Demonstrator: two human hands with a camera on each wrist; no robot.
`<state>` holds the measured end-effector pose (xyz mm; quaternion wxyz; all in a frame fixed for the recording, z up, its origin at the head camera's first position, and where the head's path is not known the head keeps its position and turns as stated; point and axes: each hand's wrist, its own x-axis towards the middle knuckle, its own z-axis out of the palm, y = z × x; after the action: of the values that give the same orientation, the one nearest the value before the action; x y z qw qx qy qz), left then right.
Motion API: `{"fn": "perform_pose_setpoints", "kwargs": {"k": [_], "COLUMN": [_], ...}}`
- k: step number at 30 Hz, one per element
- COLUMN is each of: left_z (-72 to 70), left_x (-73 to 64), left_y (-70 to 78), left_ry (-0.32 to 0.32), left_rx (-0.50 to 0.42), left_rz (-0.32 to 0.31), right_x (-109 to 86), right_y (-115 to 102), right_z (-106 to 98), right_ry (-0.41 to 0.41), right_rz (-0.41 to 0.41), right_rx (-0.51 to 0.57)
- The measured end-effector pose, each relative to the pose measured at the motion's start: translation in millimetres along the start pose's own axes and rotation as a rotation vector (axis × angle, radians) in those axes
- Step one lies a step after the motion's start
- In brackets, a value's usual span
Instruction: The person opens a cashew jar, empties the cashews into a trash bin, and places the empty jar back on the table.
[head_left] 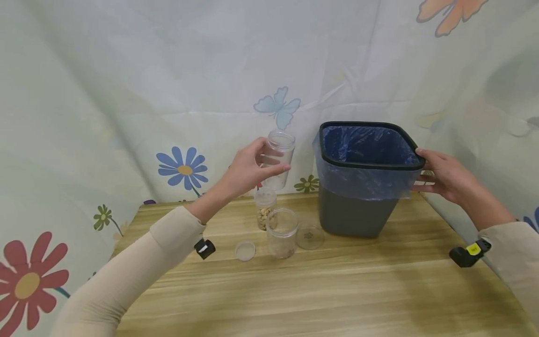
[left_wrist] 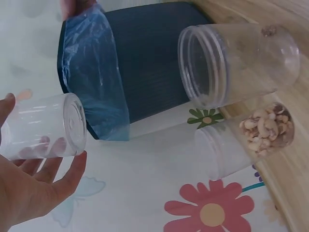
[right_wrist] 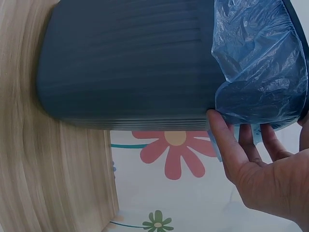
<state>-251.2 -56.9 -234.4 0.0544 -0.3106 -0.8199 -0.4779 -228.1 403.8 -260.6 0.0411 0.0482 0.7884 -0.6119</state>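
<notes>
Above table (head_left: 294,299), left hand (head_left: 248,166) grips jar (head_left: 285,152); right hand (head_left: 448,175) seemingly holds bin (head_left: 358,213).

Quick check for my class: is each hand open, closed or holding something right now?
Left hand: holding a clear jar.
Right hand: holding the bin at its rim.

Pale cloth (head_left: 202,65), printed with flowers (head_left: 183,169) and butterflies (head_left: 278,106), hung behind a wood-grain table (head_left: 294,290). Creases (head_left: 219,113) crossed the cloth.
</notes>
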Motion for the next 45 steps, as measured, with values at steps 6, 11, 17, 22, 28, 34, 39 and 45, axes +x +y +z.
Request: {"fn": "perform_pose_setpoints", "kwargs": {"k": [6,11,17,22,28,34,39,45], "left_z": [-6.0,-10.2,-8.0,1.4,17.0,40.3,51.4,52.2], "left_x": [-24.3,-42.8,-65.7,-88.1,-112.6,-130.7,-135.0,-134.6], "left_y": [-14.3,-23.2,-43.7,-75.4,-112.7,-137.7,-149.4,-164.4], "left_ry": [0.010,-0.001,-0.018,-0.051,-0.113,-0.161,-0.162,-0.155], "left_rx": [-0.001,-0.018,-0.068,-0.136,-0.288,-0.311,-0.337,-0.353], "left_rz": [-0.045,-0.103,-0.171,-0.255,-0.412,-0.495,-0.507,-0.445], "right_x": [-0.2,-1.8,-3.0,-2.3,-1.6,-2.3,-1.2,1.4], "right_y": [-0.7,-1.1,-2.7,-5.4,-7.4,-6.7,-4.2,-0.4], "right_z": [-1.2,-2.5,0.7,0.3,0.7,0.0,-0.5,-1.8], "right_ry": [0.000,0.007,0.010,0.008,0.012,0.022,0.025,0.010], "right_rz": [-0.004,-0.005,-0.018,-0.016,-0.019,-0.011,-0.006,0.001], "right_rx": [0.014,-0.017,-0.021,-0.035,-0.040,-0.057,-0.051,-0.055]}}
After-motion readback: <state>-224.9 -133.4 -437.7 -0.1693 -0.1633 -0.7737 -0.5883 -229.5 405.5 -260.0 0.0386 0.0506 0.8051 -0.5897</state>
